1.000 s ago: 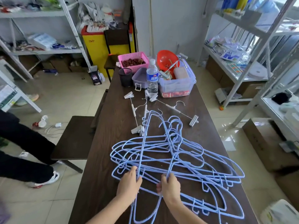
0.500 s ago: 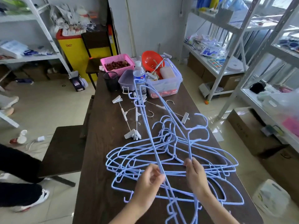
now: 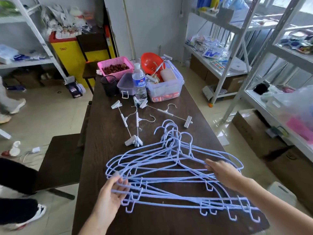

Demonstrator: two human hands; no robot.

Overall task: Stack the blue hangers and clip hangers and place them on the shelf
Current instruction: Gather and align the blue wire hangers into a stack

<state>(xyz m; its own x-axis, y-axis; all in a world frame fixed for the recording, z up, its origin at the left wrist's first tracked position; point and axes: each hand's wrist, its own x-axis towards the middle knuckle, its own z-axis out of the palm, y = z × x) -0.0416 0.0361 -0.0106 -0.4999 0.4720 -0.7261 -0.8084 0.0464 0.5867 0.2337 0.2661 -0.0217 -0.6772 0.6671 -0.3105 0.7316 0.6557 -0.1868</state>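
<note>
Several blue wire hangers [image 3: 169,168] lie in a loose, roughly aligned pile on the dark wooden table [image 3: 105,150], hooks pointing away from me. My left hand [image 3: 111,194] holds the pile's left ends, with wires running between its curled fingers. My right hand [image 3: 223,173] grips the right shoulder of the top hangers, fingers pointing left. Beyond the pile, white clip hangers [image 3: 133,122] lie scattered, one of them [image 3: 171,114] farther right. A metal shelf unit [image 3: 264,106] stands to the right of the table.
At the table's far end stand a water bottle [image 3: 139,82], a clear box [image 3: 166,89], a pink basket [image 3: 116,67] and a black mesh cup [image 3: 109,85]. A bench [image 3: 62,158] and a person's legs [image 3: 17,184] are on the left; cardboard boxes [image 3: 250,126] are on the right.
The hanger I held raised between both hands now lies flat on the pile. My hands have spread apart to the pile's left and right ends, and the hangers lie more aligned.
</note>
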